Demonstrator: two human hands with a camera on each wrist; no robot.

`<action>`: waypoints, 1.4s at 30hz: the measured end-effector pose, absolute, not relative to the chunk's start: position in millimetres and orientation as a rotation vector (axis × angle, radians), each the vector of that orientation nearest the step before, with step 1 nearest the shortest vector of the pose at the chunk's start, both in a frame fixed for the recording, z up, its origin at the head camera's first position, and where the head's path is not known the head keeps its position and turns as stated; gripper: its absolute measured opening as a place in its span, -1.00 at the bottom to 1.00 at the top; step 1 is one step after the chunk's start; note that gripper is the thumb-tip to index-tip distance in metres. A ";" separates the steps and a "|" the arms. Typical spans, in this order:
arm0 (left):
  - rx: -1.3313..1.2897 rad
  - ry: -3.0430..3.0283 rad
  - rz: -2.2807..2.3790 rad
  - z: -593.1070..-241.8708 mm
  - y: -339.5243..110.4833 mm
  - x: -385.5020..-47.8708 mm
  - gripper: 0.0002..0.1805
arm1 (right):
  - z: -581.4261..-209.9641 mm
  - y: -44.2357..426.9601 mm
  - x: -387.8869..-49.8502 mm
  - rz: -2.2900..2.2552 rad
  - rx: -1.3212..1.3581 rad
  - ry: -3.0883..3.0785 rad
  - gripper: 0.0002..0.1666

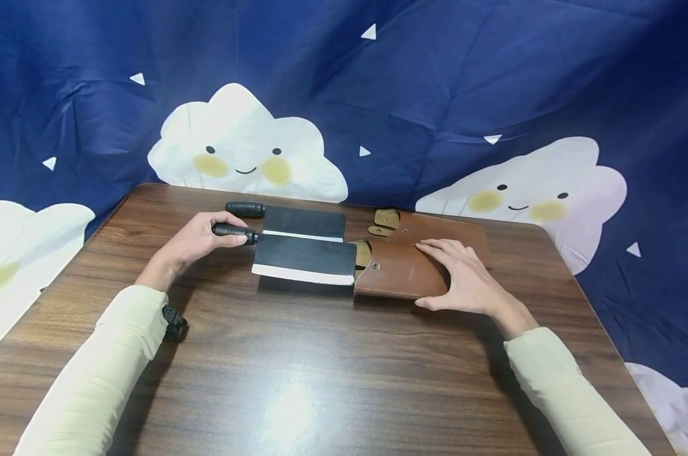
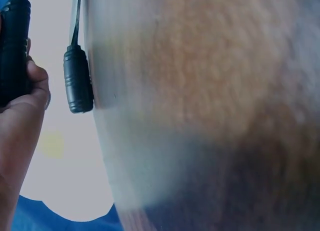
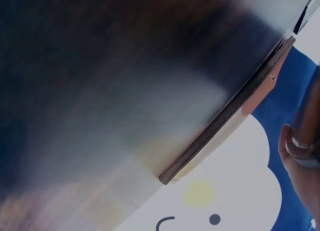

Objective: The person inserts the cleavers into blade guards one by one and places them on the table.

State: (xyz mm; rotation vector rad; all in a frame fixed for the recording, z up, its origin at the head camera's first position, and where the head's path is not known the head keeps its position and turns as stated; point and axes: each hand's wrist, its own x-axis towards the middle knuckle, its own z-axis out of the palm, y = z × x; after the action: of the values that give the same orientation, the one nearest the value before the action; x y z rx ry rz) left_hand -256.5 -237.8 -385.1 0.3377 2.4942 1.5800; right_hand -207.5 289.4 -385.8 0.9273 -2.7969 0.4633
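Note:
Two cleavers with black handles lie side by side in the head view. My left hand (image 1: 198, 237) grips the handle (image 1: 235, 234) of the nearer cleaver (image 1: 306, 256), whose tip end meets the mouth of the nearer brown sheath (image 1: 403, 272). In the left wrist view the left hand (image 2: 25, 111) is round that handle, with the farther cleaver's handle (image 2: 78, 80) beside it. My right hand (image 1: 469, 278) holds the nearer sheath, thumb at its front edge and fingers on top. The farther cleaver (image 1: 304, 223) and farther sheath (image 1: 446, 229) lie behind. The right wrist view shows part of the right hand (image 3: 302, 178).
The wooden table (image 1: 321, 367) reaches back to a dark blue curtain (image 1: 412, 76) with smiling white clouds. A small black device (image 1: 175, 323) sits at the left wrist.

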 end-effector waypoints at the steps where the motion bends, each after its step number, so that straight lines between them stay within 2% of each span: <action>1: 0.337 2.494 1.583 -384.9 -237.3 -256.5 -0.56 | -385.8 288.9 -207.4 0.463 0.926 -2.795 0.29; 42: 0.360 2.459 1.695 -381.4 -213.8 -258.9 -0.58 | -382.2 253.7 -213.6 0.439 0.986 -2.760 0.29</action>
State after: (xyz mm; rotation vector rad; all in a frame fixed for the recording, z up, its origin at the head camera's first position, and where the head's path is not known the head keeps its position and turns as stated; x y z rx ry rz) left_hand -258.9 -213.8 -381.4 0.3595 2.4589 1.6947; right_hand -213.6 253.7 -382.2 0.9855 -2.7603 0.4385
